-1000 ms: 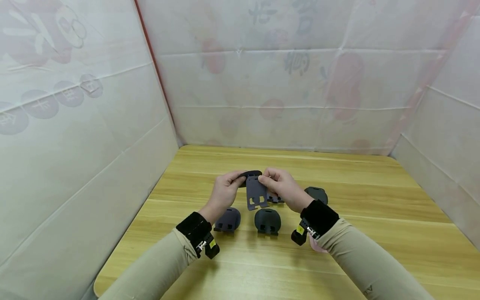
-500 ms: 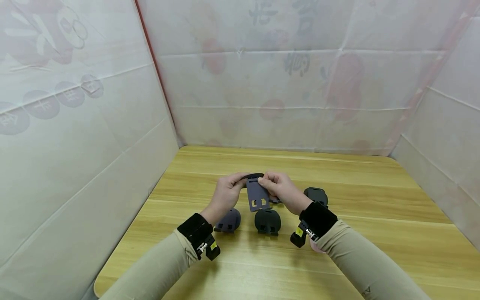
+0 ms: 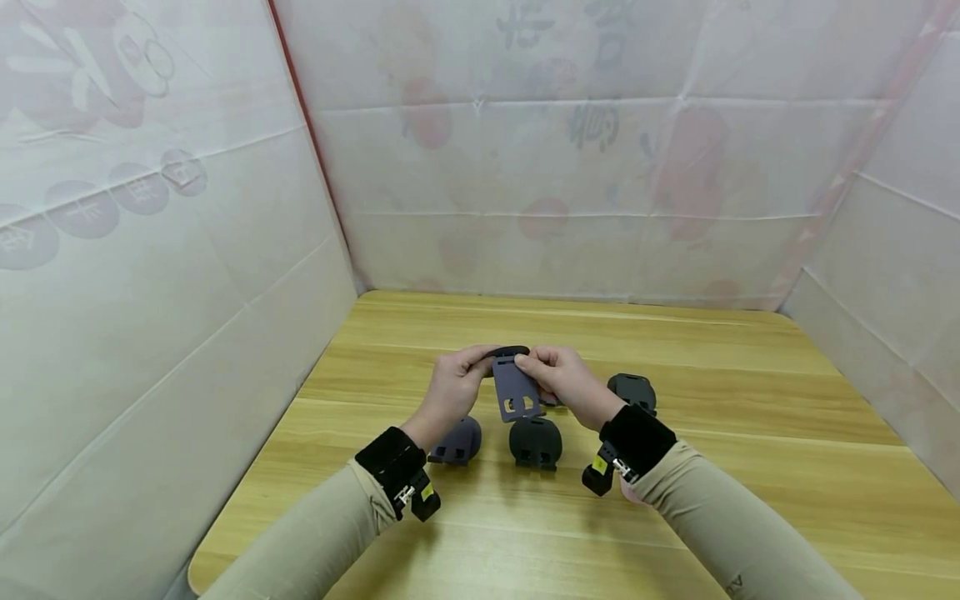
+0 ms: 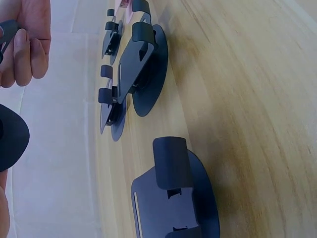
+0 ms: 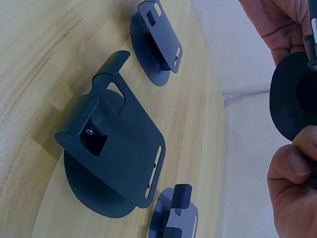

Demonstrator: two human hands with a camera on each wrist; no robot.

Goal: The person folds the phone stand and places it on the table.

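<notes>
Left grip: the left hand pinches the dark round plastic base at its rim, fingers curled.
Right grip: the right hand pinches the top of the flat grey slotted plate, which hangs down against the base.
Place: both parts are held above the wooden table, mid-width.
Nearby: three assembled dark stands sit below the hands.
Risk: a light pinch on the thin plate could let it slip or tilt, in my judgement, and drop onto the stands.
</notes>
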